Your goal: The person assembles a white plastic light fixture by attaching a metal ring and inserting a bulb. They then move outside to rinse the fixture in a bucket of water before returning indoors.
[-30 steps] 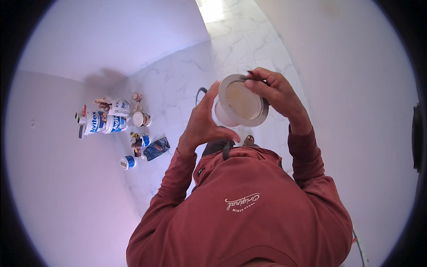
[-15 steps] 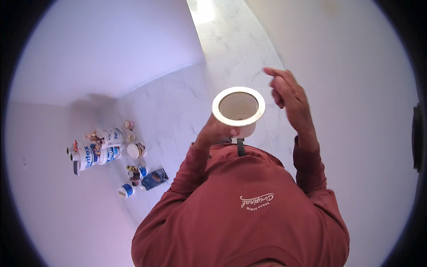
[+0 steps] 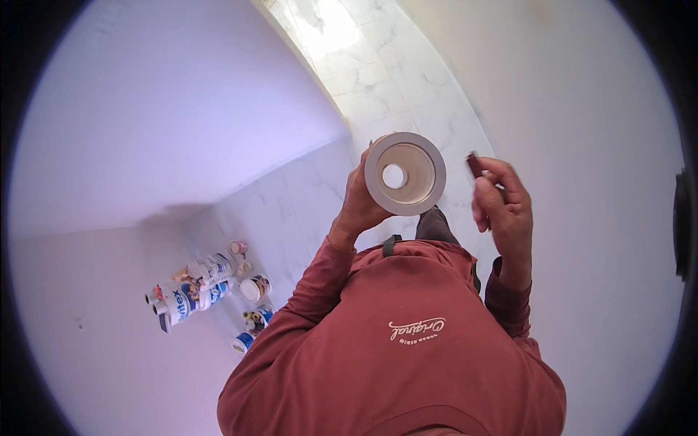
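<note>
My left hand (image 3: 356,203) is wrapped round the side of a white hollow cylinder (image 3: 371,174), held in front of my waist. Its wide flanged rim faces up at me, and a round hole shows bright at its bottom. To the right of the cylinder, apart from it, my right hand (image 3: 507,198) pinches a small dark reddish-brown flat strip (image 3: 475,165) between thumb and fingers. What the strip is made of, I cannot make out. Part of it is hidden in the fingers.
Paint buckets (image 3: 177,301), a white-lidded tub (image 3: 254,288), a small pink-lidded pot (image 3: 238,248) and more containers stand on the marbled tile floor (image 3: 313,178) at left. White walls rise at left and along the right (image 3: 596,218). A dark object (image 3: 682,225) sits at the far right edge.
The cylinder has moved slightly right and turned, so its bottom hole now shows. My right hand has shifted right and down, and the brown strip has come into view in it.
</note>
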Action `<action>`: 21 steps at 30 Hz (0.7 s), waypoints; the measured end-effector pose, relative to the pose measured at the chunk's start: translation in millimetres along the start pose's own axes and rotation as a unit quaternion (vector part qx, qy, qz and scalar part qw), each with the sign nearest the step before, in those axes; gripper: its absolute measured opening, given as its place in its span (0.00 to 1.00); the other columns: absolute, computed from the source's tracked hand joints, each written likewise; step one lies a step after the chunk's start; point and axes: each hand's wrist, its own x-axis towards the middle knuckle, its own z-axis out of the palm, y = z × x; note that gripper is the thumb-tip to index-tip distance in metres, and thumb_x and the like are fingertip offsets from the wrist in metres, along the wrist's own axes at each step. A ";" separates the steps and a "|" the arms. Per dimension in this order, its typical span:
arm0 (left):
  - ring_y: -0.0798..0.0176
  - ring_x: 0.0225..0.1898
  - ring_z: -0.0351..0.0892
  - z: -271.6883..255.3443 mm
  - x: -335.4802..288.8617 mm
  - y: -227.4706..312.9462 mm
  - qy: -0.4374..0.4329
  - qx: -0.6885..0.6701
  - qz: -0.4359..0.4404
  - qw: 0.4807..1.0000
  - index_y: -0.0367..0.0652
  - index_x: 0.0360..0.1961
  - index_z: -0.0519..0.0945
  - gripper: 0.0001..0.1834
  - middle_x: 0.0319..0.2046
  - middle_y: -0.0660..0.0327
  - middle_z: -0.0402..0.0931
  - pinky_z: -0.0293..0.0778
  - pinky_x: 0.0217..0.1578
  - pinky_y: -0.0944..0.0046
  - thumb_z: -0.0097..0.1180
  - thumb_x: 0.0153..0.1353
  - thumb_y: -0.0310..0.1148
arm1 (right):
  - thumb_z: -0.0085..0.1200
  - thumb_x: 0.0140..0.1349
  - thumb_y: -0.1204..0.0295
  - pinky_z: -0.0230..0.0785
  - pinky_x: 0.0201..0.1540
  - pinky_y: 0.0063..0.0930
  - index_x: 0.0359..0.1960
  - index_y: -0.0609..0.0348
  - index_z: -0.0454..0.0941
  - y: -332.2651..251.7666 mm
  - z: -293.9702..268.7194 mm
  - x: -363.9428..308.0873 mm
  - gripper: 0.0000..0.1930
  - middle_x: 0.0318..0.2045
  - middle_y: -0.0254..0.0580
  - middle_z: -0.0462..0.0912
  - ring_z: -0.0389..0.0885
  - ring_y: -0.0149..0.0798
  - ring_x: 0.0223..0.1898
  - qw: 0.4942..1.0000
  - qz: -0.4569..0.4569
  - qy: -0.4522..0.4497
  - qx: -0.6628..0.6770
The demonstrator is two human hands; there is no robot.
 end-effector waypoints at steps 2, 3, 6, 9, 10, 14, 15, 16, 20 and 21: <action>0.48 0.62 0.80 6.7 49.7 -21.8 0.072 0.067 0.088 0.991 0.43 0.70 0.65 0.56 0.60 0.51 0.78 0.81 0.57 0.52 0.86 0.41 0.36 | 0.57 0.71 0.75 0.65 0.28 0.19 0.57 0.59 0.81 -7.5 7.3 55.2 0.15 0.25 0.24 0.74 0.70 0.17 0.26 0.994 -0.064 -0.077 -0.048; 0.47 0.61 0.81 8.8 77.0 -29.0 0.090 0.092 0.125 0.984 0.44 0.69 0.66 0.54 0.60 0.50 0.78 0.82 0.56 0.51 0.85 0.43 0.36 | 0.57 0.70 0.74 0.65 0.28 0.19 0.57 0.59 0.82 -3.8 13.8 83.1 0.15 0.27 0.26 0.77 0.71 0.18 0.27 0.991 -0.088 -0.089 -0.051; 0.44 0.59 0.81 4.9 153.2 -45.4 0.130 0.181 0.209 0.952 0.45 0.67 0.67 0.48 0.60 0.48 0.76 0.84 0.53 0.50 0.82 0.48 0.36 | 0.57 0.71 0.73 0.66 0.29 0.18 0.56 0.62 0.83 -8.3 34.8 166.6 0.15 0.30 0.29 0.82 0.73 0.20 0.27 0.990 -0.069 -0.124 -0.004; 0.42 0.56 0.82 5.2 215.1 -53.1 0.155 0.250 0.236 0.926 0.45 0.64 0.70 0.37 0.58 0.48 0.77 0.86 0.49 0.51 0.76 0.55 0.35 | 0.56 0.72 0.72 0.71 0.32 0.21 0.55 0.67 0.83 -23.1 33.7 233.5 0.15 0.33 0.32 0.84 0.76 0.23 0.30 0.975 0.038 -0.212 0.061; 0.42 0.56 0.82 2.3 239.3 -56.7 0.158 0.266 0.248 0.918 0.44 0.63 0.71 0.36 0.57 0.48 0.77 0.86 0.49 0.51 0.76 0.55 0.35 | 0.55 0.72 0.72 0.73 0.33 0.22 0.55 0.69 0.83 -28.2 30.7 255.2 0.15 0.34 0.33 0.85 0.78 0.24 0.31 0.962 0.079 -0.248 0.081; 0.42 0.55 0.82 -22.8 311.6 -58.5 0.175 0.289 0.247 0.908 0.44 0.58 0.77 0.32 0.56 0.49 0.77 0.85 0.48 0.50 0.76 0.51 0.33 | 0.59 0.68 0.77 0.76 0.34 0.26 0.52 0.59 0.86 -31.2 22.7 321.8 0.13 0.38 0.38 0.85 0.84 0.32 0.29 0.931 -0.276 -0.229 -0.063; 0.42 0.55 0.82 -26.8 327.4 -60.4 0.183 0.284 0.265 0.903 0.43 0.57 0.77 0.32 0.56 0.49 0.77 0.85 0.48 0.51 0.76 0.50 0.33 | 0.60 0.66 0.78 0.77 0.33 0.27 0.51 0.58 0.86 -36.2 18.4 332.6 0.13 0.37 0.38 0.84 0.84 0.35 0.29 0.920 -0.300 -0.222 -0.122; 0.42 0.55 0.82 -31.4 340.8 -63.2 0.190 0.278 0.283 0.898 0.43 0.56 0.78 0.31 0.56 0.50 0.77 0.85 0.48 0.51 0.77 0.50 0.33 | 0.60 0.64 0.80 0.77 0.33 0.28 0.49 0.57 0.87 -40.1 16.7 348.3 0.12 0.37 0.39 0.84 0.85 0.38 0.29 0.904 -0.323 -0.215 -0.179; 0.41 0.56 0.81 -53.6 396.5 -99.3 0.183 0.317 0.266 0.892 0.43 0.57 0.76 0.33 0.57 0.49 0.76 0.84 0.51 0.48 0.78 0.50 0.34 | 0.59 0.63 0.82 0.79 0.37 0.32 0.46 0.61 0.86 -58.6 24.2 422.5 0.11 0.39 0.44 0.84 0.87 0.42 0.37 0.869 -0.325 -0.201 -0.314; 0.41 0.57 0.81 -57.9 411.1 -110.6 0.201 0.296 0.282 0.890 0.43 0.56 0.76 0.32 0.57 0.49 0.76 0.83 0.52 0.48 0.77 0.50 0.34 | 0.59 0.63 0.82 0.79 0.37 0.33 0.47 0.60 0.86 -57.2 34.7 436.9 0.12 0.38 0.43 0.84 0.87 0.42 0.36 0.891 -0.308 -0.227 -0.244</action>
